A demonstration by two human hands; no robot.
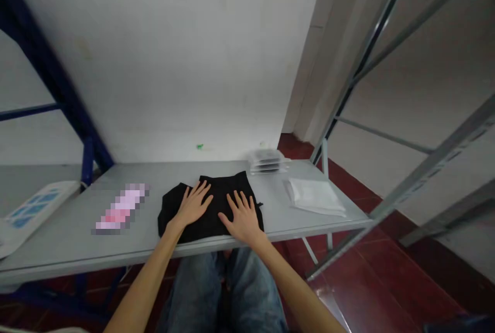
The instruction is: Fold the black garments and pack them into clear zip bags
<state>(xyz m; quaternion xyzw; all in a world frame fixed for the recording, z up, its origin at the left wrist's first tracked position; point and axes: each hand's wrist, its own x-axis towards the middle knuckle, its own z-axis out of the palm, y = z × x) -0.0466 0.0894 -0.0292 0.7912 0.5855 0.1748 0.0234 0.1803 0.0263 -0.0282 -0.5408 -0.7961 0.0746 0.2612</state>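
A black folded garment (pixel 222 191) lies near the front edge of a grey table (pixel 69 240). My left hand (pixel 193 204) rests flat on the garment's left half with fingers spread. On its right half lies my right hand (pixel 242 215), palm down and fingers stretched out. Neither hand grips anything.
A stack of clear plastic bags (pixel 268 161) sits at the table's back right, and a white flat packet (pixel 315 196) lies to the right. A blurred pink item (pixel 120 209) lies left. A white device with blue keys (pixel 29 214) sits far left. Metal shelf frames (pixel 386 199) stand right.
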